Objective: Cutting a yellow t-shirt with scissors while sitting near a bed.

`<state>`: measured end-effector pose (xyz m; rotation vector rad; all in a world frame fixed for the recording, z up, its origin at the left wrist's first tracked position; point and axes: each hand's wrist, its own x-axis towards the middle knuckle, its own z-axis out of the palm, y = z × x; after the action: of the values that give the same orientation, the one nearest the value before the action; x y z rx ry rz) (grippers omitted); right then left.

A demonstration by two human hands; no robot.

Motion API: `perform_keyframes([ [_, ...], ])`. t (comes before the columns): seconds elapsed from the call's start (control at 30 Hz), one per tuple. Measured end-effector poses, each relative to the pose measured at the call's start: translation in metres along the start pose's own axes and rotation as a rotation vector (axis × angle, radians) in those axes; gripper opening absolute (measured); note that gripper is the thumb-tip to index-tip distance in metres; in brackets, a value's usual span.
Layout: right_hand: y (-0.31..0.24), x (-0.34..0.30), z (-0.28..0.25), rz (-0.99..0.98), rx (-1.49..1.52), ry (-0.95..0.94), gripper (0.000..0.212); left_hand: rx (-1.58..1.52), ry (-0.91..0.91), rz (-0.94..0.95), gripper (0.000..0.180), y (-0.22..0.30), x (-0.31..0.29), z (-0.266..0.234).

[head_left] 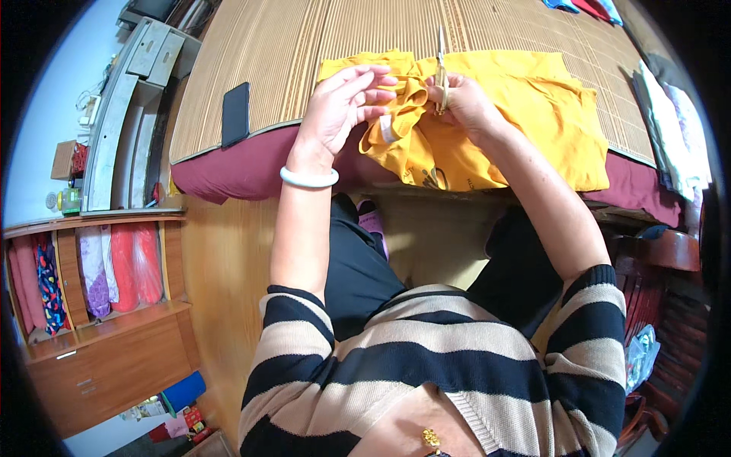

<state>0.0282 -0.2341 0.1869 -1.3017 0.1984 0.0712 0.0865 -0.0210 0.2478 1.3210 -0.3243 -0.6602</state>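
A bright yellow garment [525, 91], dark print on its lower part, lies spread and bunched over the near edge of a bed. Near its gathered left part, a small white label [387, 128] shows on a fold. My right hand [466, 103] grips a pair of scissors [442, 72] by the handles, the blades pointing away from me and seemingly closed. Beside the gathered folds is my left hand [343, 107], its fingers apart and nothing visible in them. Whether its fingertips touch the cloth I cannot tell. A pale bangle [309, 177] circles my left wrist.
A slatted bamboo mat [266, 46] covers the bed, with maroon cloth [236, 164] along its front edge. A dark phone [235, 114] lies left of my left hand. Folded clothes [666, 122] hang at the right. A wooden cabinet [114, 346] stands at the left.
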Motion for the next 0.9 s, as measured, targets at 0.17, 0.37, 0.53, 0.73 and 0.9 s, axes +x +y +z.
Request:
perform_keyframes([
  [0.17,0.002,-0.004,-0.011,0.059,0.129,0.066,0.009,0.215,0.096,0.063,0.023,-0.009,0.000,-0.016],
  [0.37,0.005,-0.002,-0.041,0.054,0.189,0.007,0.014,0.346,0.093,0.125,0.016,-0.014,0.008,0.001],
  [0.53,-0.010,-0.014,-0.034,0.063,0.265,-0.081,0.022,0.808,0.206,0.509,0.024,-0.020,0.017,0.007],
  [0.73,-0.011,-0.016,-0.036,-0.027,0.218,-0.087,0.024,0.940,0.141,0.444,0.015,-0.018,0.021,0.031],
  [0.9,-0.016,-0.020,-0.037,0.025,0.261,-0.067,0.021,0.550,0.163,0.498,0.009,-0.021,0.025,0.006],
])
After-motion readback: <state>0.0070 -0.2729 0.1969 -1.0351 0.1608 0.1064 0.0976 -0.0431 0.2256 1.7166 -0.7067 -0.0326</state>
